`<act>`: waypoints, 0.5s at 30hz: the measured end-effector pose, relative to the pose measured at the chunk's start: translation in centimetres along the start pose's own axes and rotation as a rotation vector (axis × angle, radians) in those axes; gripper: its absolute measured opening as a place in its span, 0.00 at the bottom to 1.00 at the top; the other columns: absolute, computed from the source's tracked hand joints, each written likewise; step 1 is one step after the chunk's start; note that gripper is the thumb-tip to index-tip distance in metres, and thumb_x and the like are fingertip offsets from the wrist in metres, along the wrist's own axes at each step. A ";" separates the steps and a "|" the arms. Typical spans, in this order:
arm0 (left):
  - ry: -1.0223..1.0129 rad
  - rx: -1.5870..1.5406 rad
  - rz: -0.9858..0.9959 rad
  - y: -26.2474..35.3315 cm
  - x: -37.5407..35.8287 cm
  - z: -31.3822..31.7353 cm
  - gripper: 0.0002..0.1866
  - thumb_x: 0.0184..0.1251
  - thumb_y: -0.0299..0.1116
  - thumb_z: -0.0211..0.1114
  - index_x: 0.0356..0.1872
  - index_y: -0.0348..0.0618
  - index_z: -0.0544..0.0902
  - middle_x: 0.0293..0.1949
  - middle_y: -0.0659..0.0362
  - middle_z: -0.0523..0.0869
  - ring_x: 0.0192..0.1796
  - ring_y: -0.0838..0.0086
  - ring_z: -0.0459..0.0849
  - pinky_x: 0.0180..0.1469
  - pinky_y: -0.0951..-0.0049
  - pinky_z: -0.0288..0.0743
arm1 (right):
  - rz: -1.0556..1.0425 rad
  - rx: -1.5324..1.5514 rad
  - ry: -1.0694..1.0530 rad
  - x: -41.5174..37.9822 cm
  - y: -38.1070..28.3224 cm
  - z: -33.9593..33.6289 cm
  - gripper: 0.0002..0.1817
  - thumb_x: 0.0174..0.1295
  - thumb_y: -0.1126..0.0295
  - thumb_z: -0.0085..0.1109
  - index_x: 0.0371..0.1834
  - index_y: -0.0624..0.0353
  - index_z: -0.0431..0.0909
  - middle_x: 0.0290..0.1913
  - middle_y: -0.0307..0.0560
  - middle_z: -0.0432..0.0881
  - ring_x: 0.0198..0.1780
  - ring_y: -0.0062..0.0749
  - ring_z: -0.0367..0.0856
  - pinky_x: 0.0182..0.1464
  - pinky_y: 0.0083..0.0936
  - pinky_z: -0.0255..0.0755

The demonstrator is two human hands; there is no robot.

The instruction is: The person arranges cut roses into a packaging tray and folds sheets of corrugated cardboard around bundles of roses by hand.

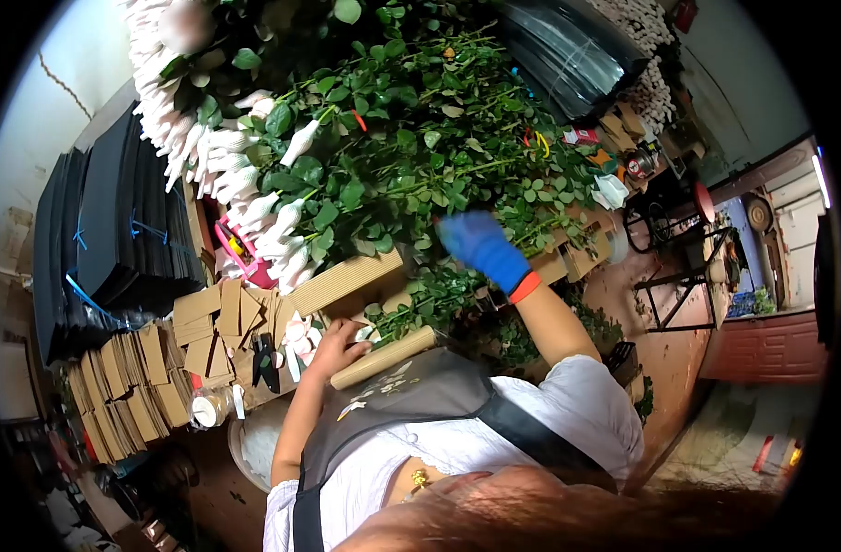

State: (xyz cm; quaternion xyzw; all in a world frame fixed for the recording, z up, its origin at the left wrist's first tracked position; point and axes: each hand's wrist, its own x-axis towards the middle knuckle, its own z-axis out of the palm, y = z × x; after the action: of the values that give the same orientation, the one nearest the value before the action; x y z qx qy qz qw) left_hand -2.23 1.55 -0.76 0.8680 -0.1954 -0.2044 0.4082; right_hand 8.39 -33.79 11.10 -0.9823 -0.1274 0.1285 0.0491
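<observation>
- Right hand (480, 244): in a blue knit glove with an orange cuff, arm stretched out, palm down on the leafy rose stems (420, 147). Whether its fingers close round a stem cannot be told from here.
- Left hand (336, 342): bare, curled at the near end of the corrugated cardboard wrap (347, 281), touching the paper-wrapped buds there. The grip looks loose; what exactly it holds cannot be told.
- Rose stems: a dense heap of green, glossy oval leaves and thin stems lying across the table, directly under the gloved hand.
- White netted buds (255, 198): tapered, each in a soft white mesh sleeve, ranked in rows along the left side of the foliage.
- Corrugated cardboard wrap: ribbed, tan, partly curved round a bunch; a second ribbed roll (384, 357) lies just beside the bare hand.
- Cut cardboard sheets (135, 386): flat brown rectangles, stacked and fanned at the table edge.
- Black sheets (117, 230): matte, stacked upright, tied with blue string.
- Pruning shears (266, 359): dark handles, lying on the cardboard.
- Apron (411, 405): grey, with white flower print, over a white shirt.
</observation>
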 end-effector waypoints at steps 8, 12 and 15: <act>0.039 0.029 0.115 -0.4 0.8 0.4 0.11 0.64 0.28 0.69 0.46 0.38 0.82 0.41 0.50 0.80 0.39 0.56 0.83 0.41 0.63 0.78 | -0.166 -0.115 0.508 7.6 1.1 -2.9 0.18 0.55 0.67 0.67 0.50 0.49 0.81 0.59 0.46 0.77 0.62 0.43 0.73 0.69 0.44 0.65; 0.107 0.004 0.162 -0.6 0.7 0.9 0.11 0.62 0.25 0.69 0.46 0.38 0.83 0.41 0.50 0.80 0.40 0.55 0.83 0.42 0.62 0.78 | -0.228 -0.018 1.046 4.7 0.7 -7.5 0.18 0.52 0.70 0.67 0.49 0.47 0.81 0.61 0.42 0.77 0.66 0.41 0.72 0.72 0.46 0.63; 0.110 -0.008 0.164 -0.4 0.6 0.7 0.10 0.62 0.25 0.69 0.43 0.38 0.84 0.39 0.51 0.81 0.40 0.54 0.83 0.42 0.62 0.78 | -0.277 -0.055 1.030 3.7 1.7 -8.7 0.25 0.54 0.76 0.63 0.57 0.44 0.81 0.61 0.42 0.80 0.66 0.40 0.74 0.73 0.45 0.64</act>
State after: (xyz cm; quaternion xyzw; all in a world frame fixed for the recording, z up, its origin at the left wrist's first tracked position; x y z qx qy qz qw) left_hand -1.99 1.02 -1.65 0.8575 -0.2422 -0.1232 0.4370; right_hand 14.52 -35.03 18.34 -0.8930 -0.2188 -0.3814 0.0963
